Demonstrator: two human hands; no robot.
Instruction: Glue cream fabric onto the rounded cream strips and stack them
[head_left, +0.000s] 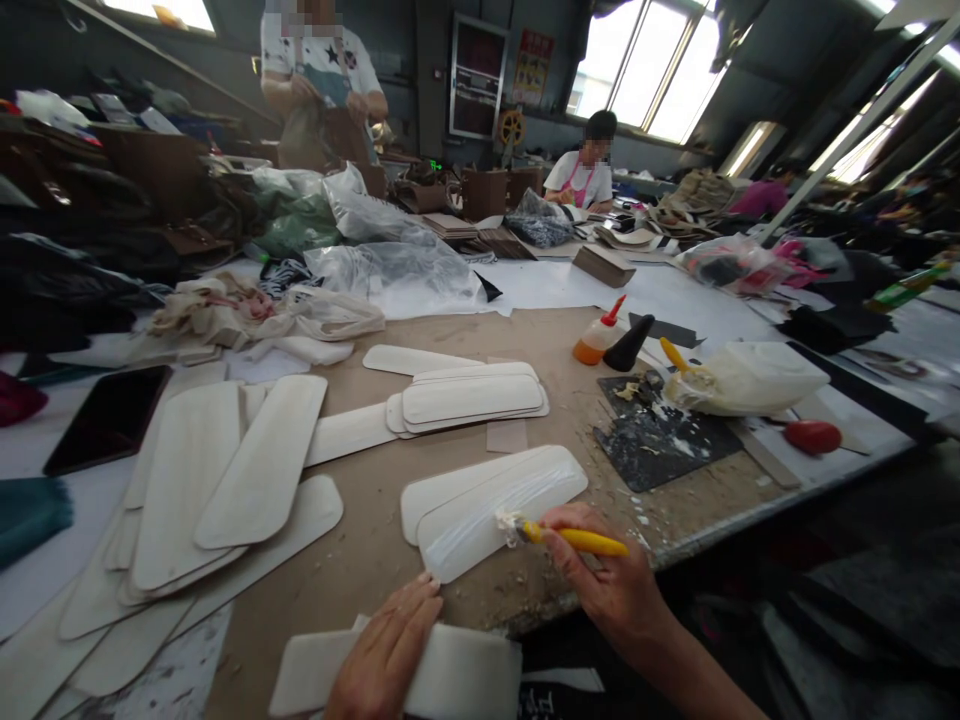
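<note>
My right hand (600,565) is closed around the yellow handle of a glue brush (574,538). Its bristles, clotted with whitish glue, touch a pale, round-cornered panel (480,520) that has a wet, shiny film on it. Beneath that panel, another similar one sticks out along its upper left side. My left hand (390,645) lies with fingers stretched out, the fingertips at the panel's lower left corner. Under and beside this palm are more pale pieces (472,665) at the table's front edge. The left thumb is hidden.
Stacks of pale panels (187,480) lie at left, with a smaller pile (472,390) in the middle. At right are a glue-smeared dark board (660,440), a white plastic container (765,378), and a red-tipped bottle (596,340). A phone (109,420) lies at far left. People work behind.
</note>
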